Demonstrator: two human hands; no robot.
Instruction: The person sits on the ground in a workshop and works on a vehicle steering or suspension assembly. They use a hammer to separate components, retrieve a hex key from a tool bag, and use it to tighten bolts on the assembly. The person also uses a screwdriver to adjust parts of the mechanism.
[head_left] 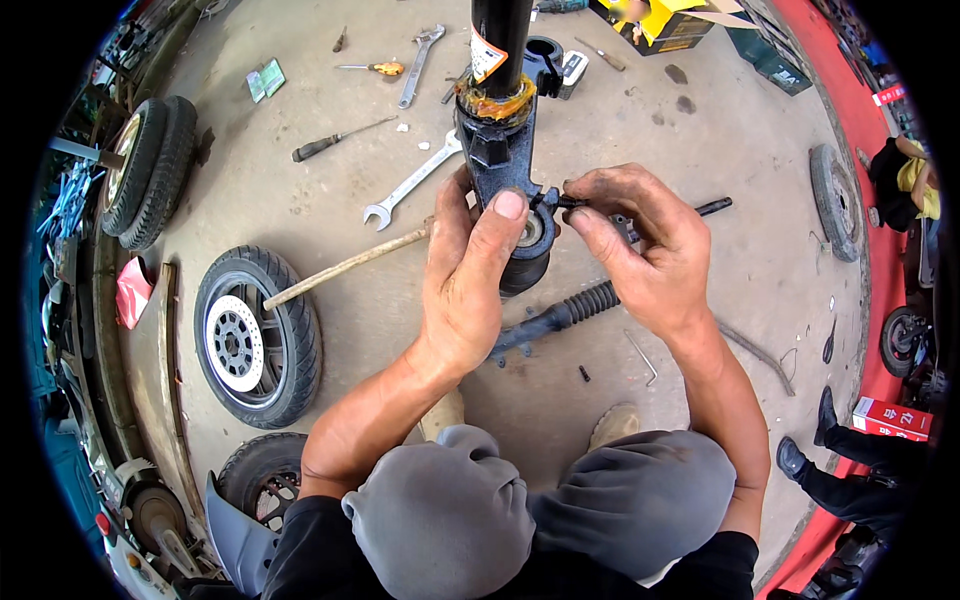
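Observation:
A black tube [500, 45] with a white and orange label stands upright in front of me. Brownish grease rings its lower end, where it meets a black metal fork clamp [500, 170]. My left hand [462, 285] is closed around the left side of the clamp, its thumb pressed on the front beside a round opening [530, 232]. On the clamp's right side, my right hand [645, 240] pinches a small black bolt [570, 202] between thumb and fingertips, at the clamp's split ear. How far the bolt sits in the hole cannot be made out.
Beneath my hands lies a black shaft with a ribbed rubber boot [590, 302]. An open-end wrench [412, 186], a wooden stick [350, 262] and a wheel with a brake disc [290, 365] lie left. A hex key [641, 358] lies nearer me. Another person's legs [850, 480] show right.

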